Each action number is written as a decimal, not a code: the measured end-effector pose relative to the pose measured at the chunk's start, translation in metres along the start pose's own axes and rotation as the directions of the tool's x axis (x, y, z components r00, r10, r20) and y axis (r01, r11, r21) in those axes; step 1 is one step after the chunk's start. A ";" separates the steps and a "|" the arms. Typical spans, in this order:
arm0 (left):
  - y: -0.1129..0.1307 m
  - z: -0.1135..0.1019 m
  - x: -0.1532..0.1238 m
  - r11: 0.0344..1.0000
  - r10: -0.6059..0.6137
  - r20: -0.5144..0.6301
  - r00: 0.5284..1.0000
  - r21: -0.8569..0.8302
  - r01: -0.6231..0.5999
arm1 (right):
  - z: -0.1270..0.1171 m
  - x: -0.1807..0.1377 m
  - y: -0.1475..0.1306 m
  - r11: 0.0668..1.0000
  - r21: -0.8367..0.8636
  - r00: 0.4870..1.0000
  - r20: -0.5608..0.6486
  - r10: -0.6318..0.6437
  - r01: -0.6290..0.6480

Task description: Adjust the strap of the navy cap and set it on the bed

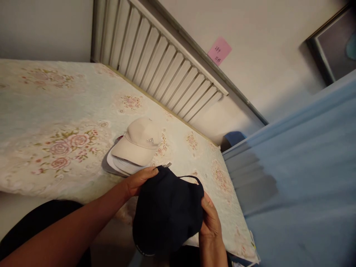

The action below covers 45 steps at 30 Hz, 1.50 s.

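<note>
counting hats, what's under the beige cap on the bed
Pale cap brims fan out beneath the beige cap, stacked on the floral bedspread. Their crowns are covered, so the number is unclear. The left hand, holding the dark cap with the right hand, hides the stack's near edge.

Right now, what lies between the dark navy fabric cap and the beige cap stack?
Head view: just the left hand gripping the dark navy cap, a small metal buckle and a strip of floral bedspread.

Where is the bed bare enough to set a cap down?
Bare: bed left of the cap stack, and the strip between it and the rail. Crowded: near edge, where left hand and right hand hold the dark cap.
</note>
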<state>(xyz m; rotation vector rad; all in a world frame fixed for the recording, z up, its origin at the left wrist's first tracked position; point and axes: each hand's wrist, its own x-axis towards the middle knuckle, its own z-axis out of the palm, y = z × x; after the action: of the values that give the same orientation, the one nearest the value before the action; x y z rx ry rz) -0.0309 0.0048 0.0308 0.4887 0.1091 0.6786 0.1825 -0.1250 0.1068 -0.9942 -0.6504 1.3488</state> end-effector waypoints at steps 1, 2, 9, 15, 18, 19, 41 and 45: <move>0.000 0.000 0.000 1.000 0.006 0.025 1.000 0.003 -0.006 | 0.000 0.000 0.000 1.000 -0.010 1.000 -0.001 0.003 -0.003; 0.000 0.000 0.000 1.000 0.005 0.059 0.998 0.003 -0.006 | 0.000 0.000 0.000 1.000 -0.020 1.000 -0.005 0.004 -0.004; 0.000 -0.002 0.000 0.999 -0.043 0.229 0.972 0.007 0.042 | 0.000 -0.003 -0.001 0.997 -0.071 1.000 0.008 0.019 -0.018; 0.000 -0.003 -0.001 0.999 -0.053 0.190 0.980 0.000 0.054 | -0.002 -0.003 0.003 0.998 -0.061 1.000 0.021 0.022 -0.021; -0.002 -0.004 0.001 0.998 -0.059 0.100 0.993 -0.020 0.061 | -0.002 -0.002 0.003 0.997 -0.073 0.999 0.013 0.030 -0.029; -0.002 -0.005 0.001 0.997 -0.070 0.075 0.995 -0.026 0.072 | -0.001 -0.002 0.003 0.997 -0.075 0.999 0.012 0.032 -0.031; 0.002 0.005 -0.002 0.987 -0.112 0.103 0.988 0.128 0.099 | 0.003 -0.002 0.002 0.991 -0.122 0.999 -0.013 0.046 -0.048; 0.001 0.006 -0.003 0.990 -0.111 0.076 0.991 0.095 0.103 | 0.001 0.001 -0.002 0.997 -0.079 0.996 -0.088 -0.001 -0.006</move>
<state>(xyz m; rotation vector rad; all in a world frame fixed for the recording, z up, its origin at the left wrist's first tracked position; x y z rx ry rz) -0.0321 0.0015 0.0362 0.5934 0.0892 0.5496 0.1825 -0.1235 0.1086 -1.1121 -0.6397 1.2816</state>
